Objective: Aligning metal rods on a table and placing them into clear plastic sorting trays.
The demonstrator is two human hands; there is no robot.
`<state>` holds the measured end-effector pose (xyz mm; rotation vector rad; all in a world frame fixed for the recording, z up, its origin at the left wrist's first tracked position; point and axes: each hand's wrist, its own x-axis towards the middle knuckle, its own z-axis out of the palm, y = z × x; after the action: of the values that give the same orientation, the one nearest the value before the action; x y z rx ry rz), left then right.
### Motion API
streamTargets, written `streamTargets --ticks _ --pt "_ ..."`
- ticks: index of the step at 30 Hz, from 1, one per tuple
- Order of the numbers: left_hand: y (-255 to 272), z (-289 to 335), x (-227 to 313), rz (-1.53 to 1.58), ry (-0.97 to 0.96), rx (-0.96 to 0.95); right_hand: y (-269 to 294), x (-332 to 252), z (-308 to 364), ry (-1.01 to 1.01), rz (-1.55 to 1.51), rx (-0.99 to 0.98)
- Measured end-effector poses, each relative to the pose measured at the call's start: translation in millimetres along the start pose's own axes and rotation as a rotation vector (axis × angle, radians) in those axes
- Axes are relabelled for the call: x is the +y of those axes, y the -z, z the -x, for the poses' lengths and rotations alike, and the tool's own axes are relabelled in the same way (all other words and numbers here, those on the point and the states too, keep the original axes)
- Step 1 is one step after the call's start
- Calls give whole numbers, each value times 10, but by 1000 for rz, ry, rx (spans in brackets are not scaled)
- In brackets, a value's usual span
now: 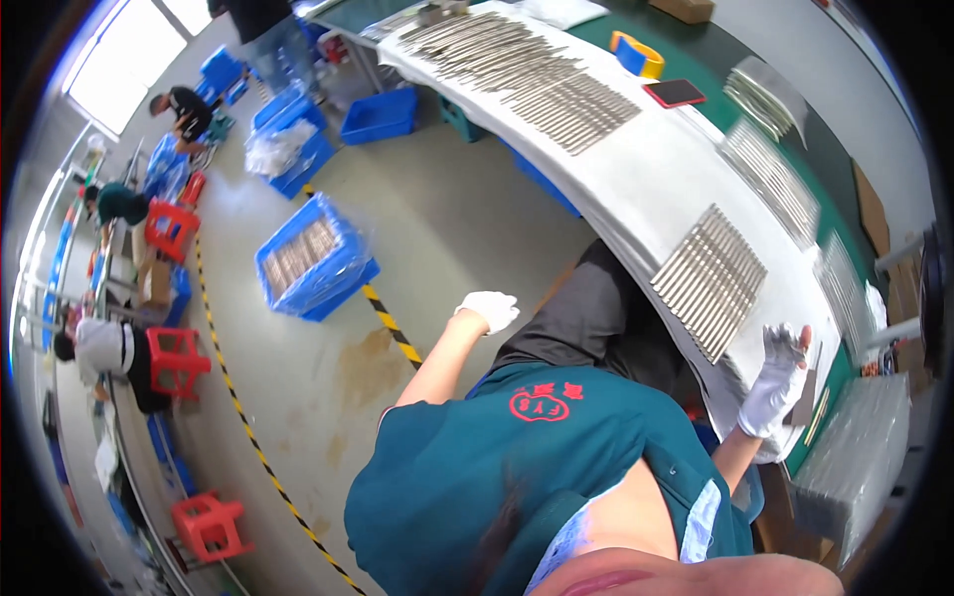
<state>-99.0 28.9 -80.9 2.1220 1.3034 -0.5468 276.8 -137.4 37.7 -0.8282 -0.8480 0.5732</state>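
My left hand (491, 311), in a white glove, is held above my lap, away from the table. Its fingers are curled in, and nothing shows in them. At the near right end of the table is my right hand (775, 389), gloved in white with greyed fingertips. Those fingers are stretched out and the thumb is apart. Beside it lies a flat dark piece (803, 397). A row of thin metal rods (711, 283) lies side by side on the white cloth (636, 184), just beyond my right hand. Farther along the cloth is a long row of similar rods (527, 79).
Clear-wrapped bundles (773, 179) line the table's green far side, near a red-edged phone (676, 93) and a yellow-blue tape roll (637, 57). On the floor to the left stands a blue crate (316, 258) of wrapped rods. Red stools (179, 363) and several people are farther left.
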Motion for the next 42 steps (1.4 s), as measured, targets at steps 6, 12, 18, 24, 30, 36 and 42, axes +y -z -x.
streamTargets --ticks 6,12,18,24,30,36,42 --pt "164 -102 142 -9 -38 62 12 11 44 67 548 192" --pt "674 140 594 352 -295 210 144 -20 14 69 744 216" --pt "1221 -146 1113 89 -819 885 263 20 -163 145 1054 -111" --pt "1475 -647 1783 -236 -776 958 193 144 -148 126 1225 -200" --pt "1373 -842 2088 -122 -894 1001 193 131 -169 171 1352 -347" --pt "1362 -920 2110 -12 -946 981 172 159 -227 189 1408 -316" --pt "1285 -973 2068 45 -903 893 222 161 -206 156 1354 -277"
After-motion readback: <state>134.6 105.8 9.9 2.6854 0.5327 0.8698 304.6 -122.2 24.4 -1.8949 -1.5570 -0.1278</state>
